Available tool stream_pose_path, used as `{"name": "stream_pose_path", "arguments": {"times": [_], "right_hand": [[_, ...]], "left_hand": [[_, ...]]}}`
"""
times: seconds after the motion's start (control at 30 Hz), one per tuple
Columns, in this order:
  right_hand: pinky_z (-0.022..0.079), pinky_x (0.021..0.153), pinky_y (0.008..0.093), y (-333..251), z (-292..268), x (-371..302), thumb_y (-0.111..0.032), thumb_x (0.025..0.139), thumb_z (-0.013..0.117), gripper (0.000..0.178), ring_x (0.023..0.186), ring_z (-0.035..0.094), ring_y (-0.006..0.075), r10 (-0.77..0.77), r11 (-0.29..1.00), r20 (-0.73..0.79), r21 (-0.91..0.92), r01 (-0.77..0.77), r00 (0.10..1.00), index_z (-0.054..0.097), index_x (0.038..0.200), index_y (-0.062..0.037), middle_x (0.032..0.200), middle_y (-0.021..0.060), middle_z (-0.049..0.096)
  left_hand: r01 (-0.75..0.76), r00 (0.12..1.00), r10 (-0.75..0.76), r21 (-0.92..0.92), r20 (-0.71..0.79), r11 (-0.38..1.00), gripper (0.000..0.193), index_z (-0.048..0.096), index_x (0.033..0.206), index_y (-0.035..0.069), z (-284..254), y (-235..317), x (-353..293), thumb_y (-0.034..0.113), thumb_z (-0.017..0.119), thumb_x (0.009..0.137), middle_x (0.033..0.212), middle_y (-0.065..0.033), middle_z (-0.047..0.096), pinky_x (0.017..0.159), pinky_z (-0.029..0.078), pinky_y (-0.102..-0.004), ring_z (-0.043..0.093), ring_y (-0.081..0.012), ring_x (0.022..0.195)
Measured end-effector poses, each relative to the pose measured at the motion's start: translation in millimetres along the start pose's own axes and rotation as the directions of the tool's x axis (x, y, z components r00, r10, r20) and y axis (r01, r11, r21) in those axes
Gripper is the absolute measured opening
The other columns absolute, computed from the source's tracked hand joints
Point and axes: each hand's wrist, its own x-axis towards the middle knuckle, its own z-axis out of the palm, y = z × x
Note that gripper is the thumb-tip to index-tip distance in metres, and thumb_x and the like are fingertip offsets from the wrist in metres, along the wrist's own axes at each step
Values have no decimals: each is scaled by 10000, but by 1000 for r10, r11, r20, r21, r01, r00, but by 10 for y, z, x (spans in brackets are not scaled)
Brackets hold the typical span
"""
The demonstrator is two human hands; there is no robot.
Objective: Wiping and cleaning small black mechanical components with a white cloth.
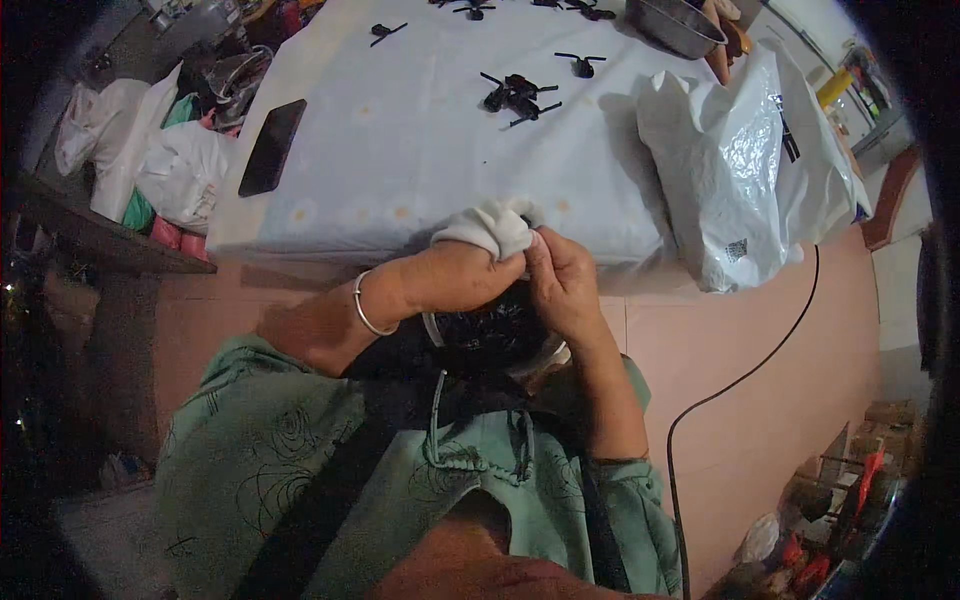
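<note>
From my seat at the far end of the feed, the relation I am reading is the short span between the two hands at the near edge of the counter [370,165]. The white cloth [490,228] is bunched there, its longer run going from left to right, across both forearms rather than along them. My left grip [470,275] is curled closed around it from the near side, the wrist coming in slantwise from the left, with a pale bangle [364,305]. My right grip [567,280] meets it at its right end, thumb and forefinger pinched together on the cloth's edge. A small dark bit [525,220] shows just beyond those fingertips; the right grip is nearer to it, but I cannot tell whether it is pinched too, nor which way its long axis runs. The bowl [433,330] of black pieces [490,335] sits just below and nearer the body, partly hidden by the hands. Well apart, on the far side, a black cluster [520,97] lies on the counter, ahead of both hands and roughly in line with the right fingertips, with thin stems pointing several ways.
</note>
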Motion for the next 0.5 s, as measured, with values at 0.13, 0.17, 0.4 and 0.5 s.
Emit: {"name": "stream_pose_path", "arguments": {"times": [0.13, 0.17, 0.4, 0.5], "right_hand": [[355, 487, 297, -3, 51, -1, -163, 887, 437, 259, 502, 368, 151, -6, 999, -71, 44, 9, 997, 464, 699, 13, 549, 122, 404], [355, 487, 297, 11, 72, 6, -163, 887, 437, 259, 502, 368, 151, -7, 999, -71, 43, 10, 997, 464, 699, 13, 549, 122, 404], [362, 580, 206, -13, 109, 15, -153, 918, 376, 262, 643, 386, 48, 27, 979, -9, 201, -25, 1000, 499, 739, -6, 657, -32, 446], [369, 580, 213, -54, 107, 9, -171, 918, 379, 265, 642, 394, 53, 39, 990, -12, 137, -37, 999, 509, 757, -5, 656, -34, 454]], "left_hand": [[-97, 995, 93, 276, 27, 956, 160, 505, 905, 28, 35, 35, -11, 138, 450, 804, 845, -168, 528, 689, 416, -387, 514, -324, 786], [-96, 995, 97, 322, 14, 942, 159, 513, 868, 33, 38, 39, 1, 165, 449, 806, 905, -199, 532, 714, 410, -426, 508, -368, 852], [-155, 958, 205, 237, -203, 959, 82, 510, 770, 24, 92, 65, 3, 100, 480, 774, 836, -186, 514, 645, 414, -423, 505, -354, 756], [-127, 965, 171, 220, -199, 967, 78, 505, 743, 20, 109, 27, -16, 91, 484, 769, 816, -176, 513, 636, 414, -408, 504, -351, 737]]}}
